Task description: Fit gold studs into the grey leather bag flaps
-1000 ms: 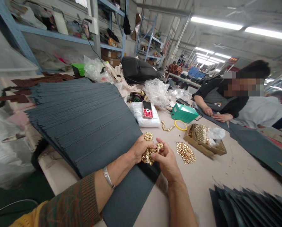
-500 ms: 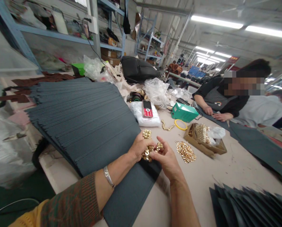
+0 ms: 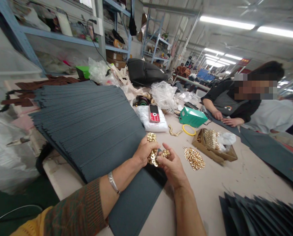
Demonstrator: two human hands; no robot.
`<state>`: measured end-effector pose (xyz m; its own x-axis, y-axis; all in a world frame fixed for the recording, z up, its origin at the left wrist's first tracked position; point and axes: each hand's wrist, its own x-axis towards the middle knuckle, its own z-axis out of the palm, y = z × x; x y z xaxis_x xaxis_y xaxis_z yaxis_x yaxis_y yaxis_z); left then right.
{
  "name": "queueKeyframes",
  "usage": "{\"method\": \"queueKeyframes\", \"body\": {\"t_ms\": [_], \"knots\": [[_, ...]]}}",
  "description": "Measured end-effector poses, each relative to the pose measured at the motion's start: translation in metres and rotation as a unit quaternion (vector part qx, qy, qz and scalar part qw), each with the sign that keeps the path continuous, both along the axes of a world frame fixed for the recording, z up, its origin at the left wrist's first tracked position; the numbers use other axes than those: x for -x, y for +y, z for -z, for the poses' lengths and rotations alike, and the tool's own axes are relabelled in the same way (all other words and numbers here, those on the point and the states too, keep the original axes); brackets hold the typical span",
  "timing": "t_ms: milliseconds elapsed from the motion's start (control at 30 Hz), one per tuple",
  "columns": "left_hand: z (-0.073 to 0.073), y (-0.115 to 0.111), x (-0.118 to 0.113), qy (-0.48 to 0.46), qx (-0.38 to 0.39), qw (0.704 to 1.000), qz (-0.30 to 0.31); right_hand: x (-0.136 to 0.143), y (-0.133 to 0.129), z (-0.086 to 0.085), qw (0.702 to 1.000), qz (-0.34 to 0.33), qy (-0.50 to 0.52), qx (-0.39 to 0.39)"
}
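Observation:
Gold-coloured chain (image 3: 152,157) hangs bunched from my left hand (image 3: 144,151), whose fingers are closed round it. My right hand (image 3: 172,166) pinches another part of the gold chain just to the right, thumb and fingers curled together. Both hands are over the front edge of a fanned stack of dark grey-blue fabric panels (image 3: 94,121). A pile of gold links (image 3: 194,158) lies on the table to the right of my right hand. Behind it, a short piece of gold chain (image 3: 174,131) lies beside a yellow ring (image 3: 189,130).
A cardboard box (image 3: 217,159) with gold chain and plastic stands on the right, near a green box-shaped device (image 3: 193,117). A red phone (image 3: 154,113) rests on a white packet. More dark panels (image 3: 257,213) lie front right. Across the table, a co-worker's hands (image 3: 225,118) touch a dark strip.
My right hand has shifted slightly, and the chain between the hands sits a little differently. The view has moved slightly. Both hands keep hold of the chain.

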<state>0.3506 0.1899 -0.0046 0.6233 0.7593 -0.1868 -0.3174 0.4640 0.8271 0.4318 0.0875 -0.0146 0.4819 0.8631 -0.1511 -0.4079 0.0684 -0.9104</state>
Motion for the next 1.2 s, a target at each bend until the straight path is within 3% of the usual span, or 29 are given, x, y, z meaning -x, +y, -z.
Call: {"method": "queueKeyframes", "body": {"t_ms": [167,400,667,867,1200], "knots": [[0.000,-0.001,0.001,0.006,-0.023,1.000,-0.016,-0.002,-0.003,-0.002,0.999,-0.022,-0.019,0.031],[0.004,0.002,0.001,0.007,-0.058,0.995,-0.082,0.001,0.000,0.002,0.998,-0.016,-0.044,0.032],[0.007,0.006,-0.004,0.023,-0.057,0.984,-0.166,0.000,0.006,0.006,0.993,0.094,-0.068,0.018],[0.008,0.007,-0.005,0.037,-0.040,0.985,-0.162,-0.002,0.005,0.008,0.996,0.058,-0.065,0.029],[0.011,0.008,-0.006,0.060,-0.071,0.980,-0.175,0.003,0.007,0.008,0.986,0.087,-0.132,0.046]]}}
